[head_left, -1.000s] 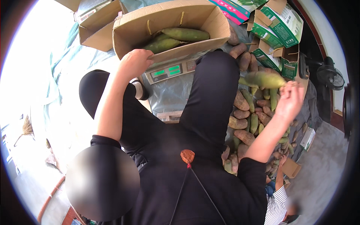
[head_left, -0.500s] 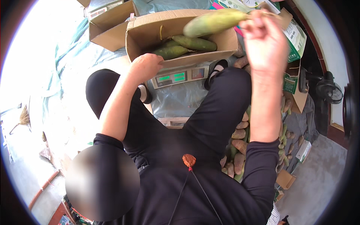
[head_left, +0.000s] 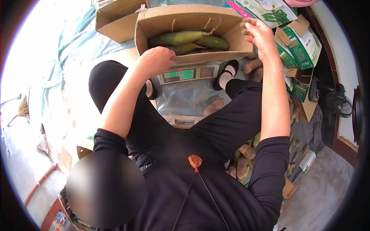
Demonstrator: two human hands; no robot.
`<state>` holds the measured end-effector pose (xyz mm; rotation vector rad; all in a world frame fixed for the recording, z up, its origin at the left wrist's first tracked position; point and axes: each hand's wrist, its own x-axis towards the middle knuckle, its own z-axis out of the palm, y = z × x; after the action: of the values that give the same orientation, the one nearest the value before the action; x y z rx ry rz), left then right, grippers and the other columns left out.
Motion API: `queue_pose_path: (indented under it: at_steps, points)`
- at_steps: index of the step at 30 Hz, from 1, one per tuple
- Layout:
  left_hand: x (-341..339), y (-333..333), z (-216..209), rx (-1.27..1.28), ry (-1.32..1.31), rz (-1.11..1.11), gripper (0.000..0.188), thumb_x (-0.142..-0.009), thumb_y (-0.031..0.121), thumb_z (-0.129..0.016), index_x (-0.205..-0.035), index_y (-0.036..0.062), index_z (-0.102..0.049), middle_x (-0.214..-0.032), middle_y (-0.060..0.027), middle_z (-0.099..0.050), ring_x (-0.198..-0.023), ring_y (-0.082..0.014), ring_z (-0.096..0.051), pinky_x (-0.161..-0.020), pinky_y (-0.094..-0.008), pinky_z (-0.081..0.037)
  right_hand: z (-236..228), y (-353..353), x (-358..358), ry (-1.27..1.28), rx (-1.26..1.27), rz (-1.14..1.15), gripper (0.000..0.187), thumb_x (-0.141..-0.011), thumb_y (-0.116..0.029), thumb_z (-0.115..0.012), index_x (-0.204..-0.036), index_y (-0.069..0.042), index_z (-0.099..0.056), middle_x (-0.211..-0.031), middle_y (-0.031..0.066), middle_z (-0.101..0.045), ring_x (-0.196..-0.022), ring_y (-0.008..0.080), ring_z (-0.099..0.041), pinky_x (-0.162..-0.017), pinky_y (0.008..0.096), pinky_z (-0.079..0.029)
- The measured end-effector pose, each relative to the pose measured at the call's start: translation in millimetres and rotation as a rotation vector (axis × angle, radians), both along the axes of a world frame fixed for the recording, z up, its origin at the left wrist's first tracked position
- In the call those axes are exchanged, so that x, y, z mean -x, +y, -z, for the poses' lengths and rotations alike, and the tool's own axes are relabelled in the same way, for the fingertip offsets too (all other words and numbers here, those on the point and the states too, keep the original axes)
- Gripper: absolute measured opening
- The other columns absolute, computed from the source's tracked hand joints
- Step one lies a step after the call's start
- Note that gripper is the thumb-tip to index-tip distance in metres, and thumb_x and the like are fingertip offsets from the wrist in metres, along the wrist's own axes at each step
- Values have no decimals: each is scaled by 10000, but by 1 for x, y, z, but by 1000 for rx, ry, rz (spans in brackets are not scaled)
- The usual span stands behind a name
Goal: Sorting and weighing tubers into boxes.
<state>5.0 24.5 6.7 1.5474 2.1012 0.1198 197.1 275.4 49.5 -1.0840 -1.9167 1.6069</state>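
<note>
The long green radishes (head_left: 175,39) lie together in the open cardboard box (head_left: 216,57) in front of me, one across the others, its thin root tail pointing up to the right. My left hand (head_left: 157,61) rests on the near rim and covers part of that side; its fingertips are hidden, so I cannot tell whether it grips the cardboard. My right hand (head_left: 257,35) is empty, fingers loosely bent and apart, just by the box's right end. Below the near wall sits a scale (head_left: 190,74) with a lit green display, between my feet. Another open carton (head_left: 119,21) stands close on the left. A reddish-brown tuber (head_left: 214,107) lies on the plastic sheeting by my right thigh, and that leg and my forearm block much of the vegetable pile (head_left: 246,152). Further right are green-and-white printed boxes (head_left: 302,48), then a black fan (head_left: 340,104); far left, a straw broom (head_left: 23,107)
</note>
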Motion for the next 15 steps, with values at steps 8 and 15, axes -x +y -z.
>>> queue_pose_path:
  at_steps: [8, 15]
  points:
    - [1, -5, -2, -133, -66, -57, 317, -826, 316, -626, -991, 49, -671, -921, -172, -659, -915, -347, -616, -820, -432, -483, 24, 22, -26, -186, -40, 117, 256, -900, -244, -595, -1110, -98, -606, -1008, 3, -659, -859, 94, -590, -736, 249, -436]
    - [3, 1, -7, -209, -139, -84, 384, -824, 367, -641, -1025, 41, -671, -928, -171, -668, -914, -343, -622, -810, -421, -487, 24, 28, -31, -195, -132, 82, 285, -893, -255, -597, -1122, -85, -603, -992, 1, -662, -856, 93, -580, -737, 260, -428]
